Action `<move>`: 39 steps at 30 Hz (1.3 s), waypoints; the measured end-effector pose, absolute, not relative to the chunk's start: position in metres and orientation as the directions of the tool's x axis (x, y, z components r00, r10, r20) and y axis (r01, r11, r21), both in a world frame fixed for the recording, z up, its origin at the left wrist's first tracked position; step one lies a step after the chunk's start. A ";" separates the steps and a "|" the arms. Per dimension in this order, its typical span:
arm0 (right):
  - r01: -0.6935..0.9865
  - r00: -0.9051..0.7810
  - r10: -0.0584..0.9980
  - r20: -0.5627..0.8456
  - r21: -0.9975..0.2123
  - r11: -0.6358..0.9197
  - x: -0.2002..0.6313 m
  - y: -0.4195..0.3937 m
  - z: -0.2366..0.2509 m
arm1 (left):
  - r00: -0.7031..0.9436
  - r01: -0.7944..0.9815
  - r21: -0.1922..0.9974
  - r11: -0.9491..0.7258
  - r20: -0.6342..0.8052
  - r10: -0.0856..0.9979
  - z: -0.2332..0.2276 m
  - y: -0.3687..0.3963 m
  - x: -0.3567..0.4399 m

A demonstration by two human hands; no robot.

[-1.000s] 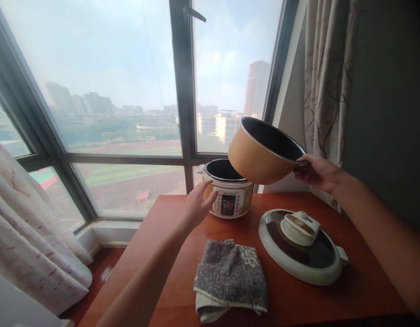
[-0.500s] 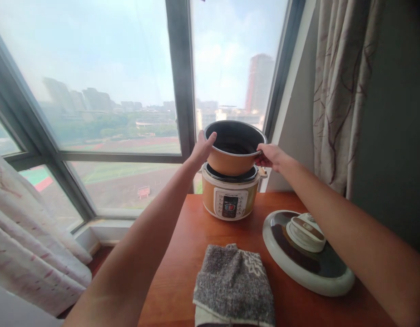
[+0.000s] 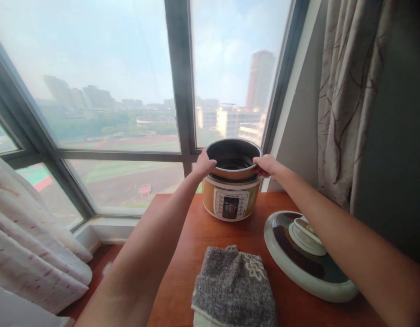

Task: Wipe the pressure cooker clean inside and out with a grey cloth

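Observation:
A round inner pot (image 3: pixel 234 173), dark inside with a tan outside, sits partly down in the electric pressure cooker (image 3: pixel 210 193). Its rim still stands above the cooker's body. My left hand (image 3: pixel 205 164) grips the rim on the left, thumb over the edge. On the opposite side my right hand (image 3: pixel 267 165) pinches the rim, its other fingers curled below. The cooker's control panel faces me. To the right, the cooker's lid (image 3: pixel 308 274) lies on the table, partly covered from view by my right forearm.
A folded grey cloth (image 3: pixel 235 290) lies on the wooden table (image 3: pixel 177 268) in front of the cooker. Large windows (image 3: pixel 117 81) rise behind. Curtains hang at the left (image 3: pixel 29 245) and right (image 3: pixel 346 104).
Both hands have lowered the inner pot from above the cooker into its opening. The cooker, the lid and the cloth have stayed in place on the table.

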State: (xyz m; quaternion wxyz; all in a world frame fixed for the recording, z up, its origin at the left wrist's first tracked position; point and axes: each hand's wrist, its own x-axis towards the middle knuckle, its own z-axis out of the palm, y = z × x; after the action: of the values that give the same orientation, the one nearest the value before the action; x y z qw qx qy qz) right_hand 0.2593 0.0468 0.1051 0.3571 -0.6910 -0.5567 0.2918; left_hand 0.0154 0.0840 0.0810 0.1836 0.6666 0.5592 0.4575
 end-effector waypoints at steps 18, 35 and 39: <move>0.912 0.194 0.973 0.122 -0.387 -0.133 0.270 0.068 0.072 | -0.118 0.748 0.654 -0.114 0.301 0.946 0.057 0.077 0.023; 0.918 0.191 0.972 0.134 -0.375 -0.129 0.270 0.034 0.072 | -0.149 0.749 0.647 -0.147 0.380 0.913 0.049 0.036 0.029; 0.913 0.192 0.972 0.134 -0.387 -0.127 0.269 0.014 0.074 | -0.147 0.737 0.655 -0.166 0.395 0.907 0.049 0.018 0.031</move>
State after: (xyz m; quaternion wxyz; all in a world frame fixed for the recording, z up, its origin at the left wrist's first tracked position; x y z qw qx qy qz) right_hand 0.2694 0.0142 0.0742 0.1955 -0.7468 -0.6312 0.0754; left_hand 0.0307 0.0183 0.0486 0.1041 0.6448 0.6373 0.4089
